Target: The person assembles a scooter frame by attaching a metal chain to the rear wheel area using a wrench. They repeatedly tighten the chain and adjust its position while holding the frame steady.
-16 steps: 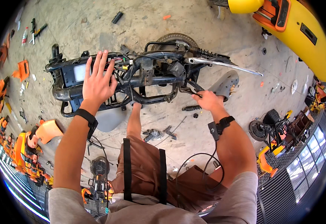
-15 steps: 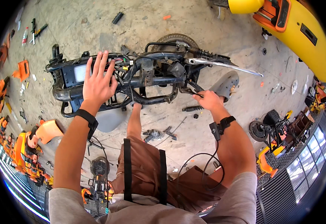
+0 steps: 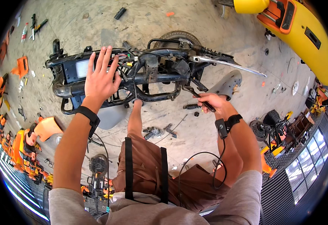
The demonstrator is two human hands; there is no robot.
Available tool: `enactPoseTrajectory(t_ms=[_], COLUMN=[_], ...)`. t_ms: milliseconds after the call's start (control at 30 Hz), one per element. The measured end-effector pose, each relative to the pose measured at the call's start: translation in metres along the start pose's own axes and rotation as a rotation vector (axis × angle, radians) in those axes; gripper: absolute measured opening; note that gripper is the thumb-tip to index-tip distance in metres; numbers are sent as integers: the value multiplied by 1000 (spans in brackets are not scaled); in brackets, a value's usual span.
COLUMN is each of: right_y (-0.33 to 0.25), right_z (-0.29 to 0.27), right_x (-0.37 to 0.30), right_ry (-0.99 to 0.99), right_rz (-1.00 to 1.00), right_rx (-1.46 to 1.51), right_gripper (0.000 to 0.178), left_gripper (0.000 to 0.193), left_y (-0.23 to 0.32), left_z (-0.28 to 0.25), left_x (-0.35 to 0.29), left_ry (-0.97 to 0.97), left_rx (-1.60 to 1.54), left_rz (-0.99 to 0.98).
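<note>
A black tubular vehicle frame (image 3: 158,78) lies across the floor in front of me, with wires and a white-labelled dark box (image 3: 71,72) at its left end. My left hand (image 3: 101,80) rests flat on that end, palm down and fingers stretched out. In my right hand (image 3: 217,105) is a dark wrench (image 3: 210,107), gripped by the handle. Its head points at the lower right part of the frame; whether it touches a bolt I cannot tell. A long silver bar-handled tool (image 3: 231,66) lies over the frame's right end.
A wheel (image 3: 177,36) is at the frame's far side. A grey fender (image 3: 227,84) and a coil spring (image 3: 191,107) lie near my right hand. A yellow vehicle body (image 3: 303,37) stands at the upper right. Orange parts (image 3: 47,129) are strewn along the left.
My right hand has drawn slightly toward me and turned, so that more of the wrench shows. My left hand stays flat on the frame.
</note>
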State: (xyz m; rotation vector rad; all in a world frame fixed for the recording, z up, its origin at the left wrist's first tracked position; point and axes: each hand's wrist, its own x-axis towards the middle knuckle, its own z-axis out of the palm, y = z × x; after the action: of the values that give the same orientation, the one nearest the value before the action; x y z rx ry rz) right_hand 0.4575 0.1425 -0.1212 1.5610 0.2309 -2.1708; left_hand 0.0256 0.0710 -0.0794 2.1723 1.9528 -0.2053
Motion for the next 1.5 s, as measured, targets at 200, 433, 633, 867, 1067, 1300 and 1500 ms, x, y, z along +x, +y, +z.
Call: enactPoseTrajectory(t_ms=[200,433,633,867,1067,1300,1500], right_y=[22,14,10,27,25,38,27], right_z=[-5,14,43,59,45,37,48], right_x=[-7,-10,-16,11,4,26,19], right_ry=[-163,53,227,269,12,-207,-39], right_rz=[113,146,83,-47,41,-19,-35], right_rx=[551,469,438,488,682,910,788], right_gripper=[24,24,21,19,20,21,17], left_gripper=[49,50,50,49,47,48,48], left_y=[-2,-2,1,2,6,11,8], left_z=[-2,0,1,3,1,1,5], left_x=[2,-2,1,1,2,6,3], left_ry=[13,-21,-18,-3,15,8,8], left_rx=[-22,-25,9,70,96,144,144], left_rz=[3,7,16,21,63,83,78])
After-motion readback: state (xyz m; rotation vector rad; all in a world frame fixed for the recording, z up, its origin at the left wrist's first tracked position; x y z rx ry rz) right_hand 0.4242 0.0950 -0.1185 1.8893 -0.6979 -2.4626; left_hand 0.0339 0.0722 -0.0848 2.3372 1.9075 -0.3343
